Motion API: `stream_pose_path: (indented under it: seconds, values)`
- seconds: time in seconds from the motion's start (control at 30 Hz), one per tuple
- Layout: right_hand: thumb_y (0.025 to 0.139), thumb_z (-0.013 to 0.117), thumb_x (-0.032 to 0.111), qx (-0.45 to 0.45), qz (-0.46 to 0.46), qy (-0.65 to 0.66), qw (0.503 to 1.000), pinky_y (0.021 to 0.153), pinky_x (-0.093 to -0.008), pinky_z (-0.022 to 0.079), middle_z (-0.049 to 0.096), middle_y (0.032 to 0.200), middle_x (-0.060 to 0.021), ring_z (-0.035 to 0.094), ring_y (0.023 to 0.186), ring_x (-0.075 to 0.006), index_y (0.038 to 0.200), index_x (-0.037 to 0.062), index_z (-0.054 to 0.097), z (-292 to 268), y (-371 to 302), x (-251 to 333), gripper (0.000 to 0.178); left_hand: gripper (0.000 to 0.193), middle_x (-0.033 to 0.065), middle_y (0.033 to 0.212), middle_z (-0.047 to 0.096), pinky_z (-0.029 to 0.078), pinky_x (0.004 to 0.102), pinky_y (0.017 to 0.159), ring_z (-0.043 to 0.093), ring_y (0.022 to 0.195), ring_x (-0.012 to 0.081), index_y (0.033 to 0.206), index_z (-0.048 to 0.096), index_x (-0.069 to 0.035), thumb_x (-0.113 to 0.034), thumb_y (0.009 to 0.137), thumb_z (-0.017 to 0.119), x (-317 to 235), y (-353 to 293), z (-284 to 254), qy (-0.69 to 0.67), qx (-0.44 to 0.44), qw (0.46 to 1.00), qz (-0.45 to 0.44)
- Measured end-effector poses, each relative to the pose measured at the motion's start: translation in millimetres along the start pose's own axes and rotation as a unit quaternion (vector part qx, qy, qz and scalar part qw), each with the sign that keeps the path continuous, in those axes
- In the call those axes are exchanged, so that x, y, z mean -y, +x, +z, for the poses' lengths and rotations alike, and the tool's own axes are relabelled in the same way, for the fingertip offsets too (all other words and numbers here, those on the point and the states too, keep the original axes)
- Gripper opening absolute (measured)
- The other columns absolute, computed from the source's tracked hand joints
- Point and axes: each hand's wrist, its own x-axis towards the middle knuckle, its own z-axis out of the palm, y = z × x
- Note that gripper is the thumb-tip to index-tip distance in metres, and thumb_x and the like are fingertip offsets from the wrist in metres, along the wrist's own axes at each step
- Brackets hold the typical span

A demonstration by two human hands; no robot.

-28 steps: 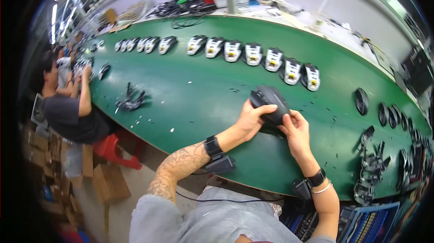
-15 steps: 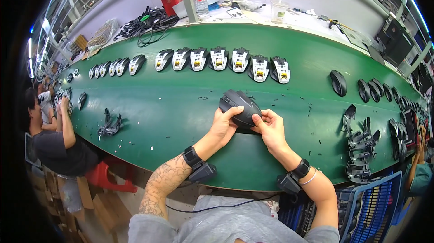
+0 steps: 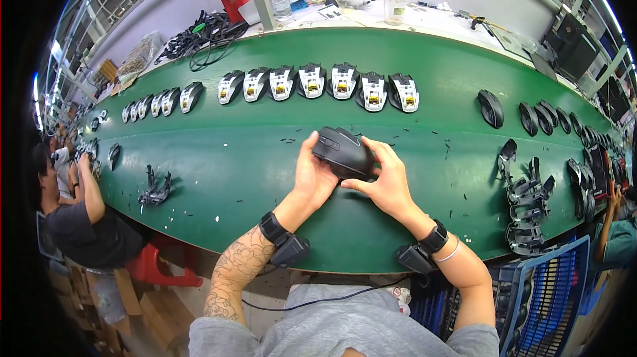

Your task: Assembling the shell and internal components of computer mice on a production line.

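Black computer mouse point(image 3: 343, 152), matte and rounded, top shell up, tilted slightly with one end toward the far edge of the green worktop point(image 3: 219, 158). Held just above the worktop, near the middle of its near edge. Gripped from both sides: left hand point(image 3: 313, 174) wrapping one flank, right hand point(image 3: 385, 178) cupping the other.

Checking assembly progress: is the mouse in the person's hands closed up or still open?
Closed: the black mouse shows its whole top shell, no circuit board visible, held between left hand and right hand.

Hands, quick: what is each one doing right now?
Left hand: closed on the black computer mouse.
Right hand: closed on the same mouse.
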Motion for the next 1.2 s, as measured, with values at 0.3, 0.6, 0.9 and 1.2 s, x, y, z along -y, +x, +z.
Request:
stream_pose_path:
  seconds: [0.3,0.6,0.9,1.2]
  values:
    - [0.059,0.081,0.02,0.074,-0.009,-0.062,0.995,0.077,-0.0321,0.049,0.057,0.101,-0.0051,0.056,0.094,-0.0175,0.111,0.0017,0.057,-17,9,6,0.06,0.049,0.0103,0.108,0.057,0.042,0.0395,0.092,0.055,0.101,0.0225,0.111,0.05,-0.003,-0.045,0.089,0.04,-6,5,-17,0.039,-0.049,0.998,-0.011]
    - [0.065,0.078,0.024,0.095,0.108,0.109,0.984,0.078,-0.03,0.047,0.064,0.094,-0.0118,0.059,0.083,-0.0159,0.104,-0.0058,0.06,-25,19,-15,0.052,0.079,0.0132,0.101,0.06,0.045,0.0339,0.082,0.059,0.092,0.0221,0.107,0.054,0.002,-0.07,0.078,0.035,-12,-5,-10,0.107,-0.015,0.992,-0.063]
    - [0.068,0.075,0.03,-0.203,0.075,-0.09,0.972,0.073,-0.0292,0.046,0.063,0.087,-0.0137,0.059,0.077,-0.0183,0.103,-0.0093,0.058,-101,80,-53,0.056,0.043,0.0119,0.101,0.06,0.047,0.0297,0.075,0.06,0.089,0.0183,0.104,0.056,-0.001,-0.04,0.087,0.047,-27,-1,-8,0.296,0.01,0.951,0.086]
    - [0.077,0.064,0.033,-0.245,-0.059,-0.467,0.848,0.102,-0.0449,0.026,0.037,0.129,-0.0225,0.026,0.124,-0.0394,0.127,0.0027,0.041,-112,132,-99,0.063,0.077,0.0226,0.132,0.036,0.022,0.0465,0.104,0.026,0.126,0.0389,0.123,0.046,-0.002,-0.058,0.071,0.06,-153,119,-51,0.806,-0.227,0.479,0.264]
